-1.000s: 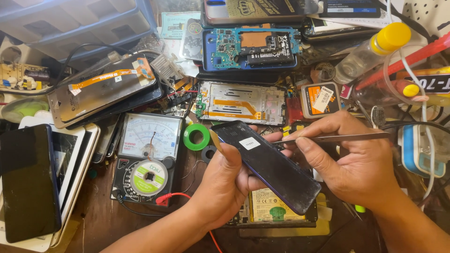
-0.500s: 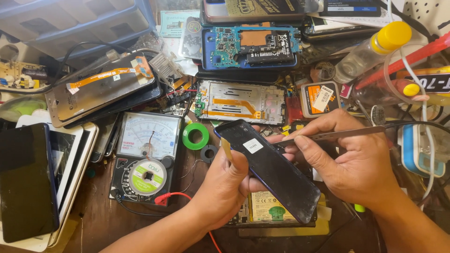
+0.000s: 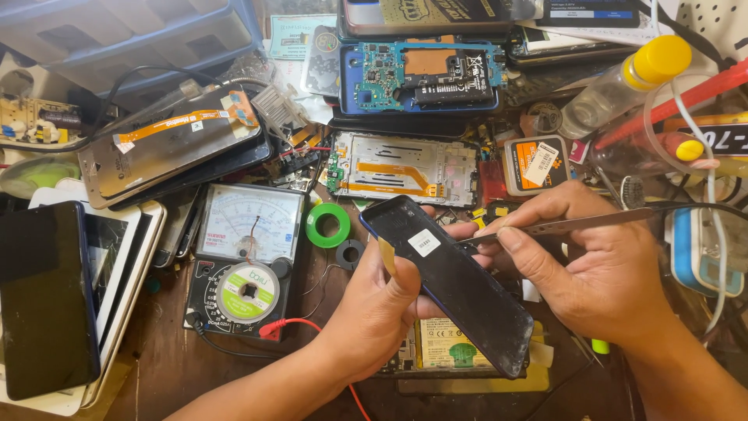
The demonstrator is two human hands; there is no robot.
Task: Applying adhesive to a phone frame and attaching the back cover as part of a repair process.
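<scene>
My left hand (image 3: 382, 300) grips a dark phone back cover (image 3: 452, 284) by its left edge, tilted above the bench, with a small yellow pick (image 3: 386, 256) wedged under the thumb. A white sticker (image 3: 423, 242) sits on the cover near its top. My right hand (image 3: 608, 273) holds metal tweezers (image 3: 569, 226) whose tip touches the cover's right edge close to the sticker. Under the cover lies an opened phone with its battery (image 3: 452, 347) showing.
An analog multimeter (image 3: 248, 253) with a solder-wick spool lies left of my hands, a green tape ring (image 3: 327, 224) beside it. Opened phones and frames (image 3: 405, 168) fill the back, dark phones (image 3: 47, 296) the left, a yellow-capped bottle (image 3: 623, 82) the right.
The cover and both hands have shifted slightly; the tweezers tip stays at the cover's right edge. Little else differs.
</scene>
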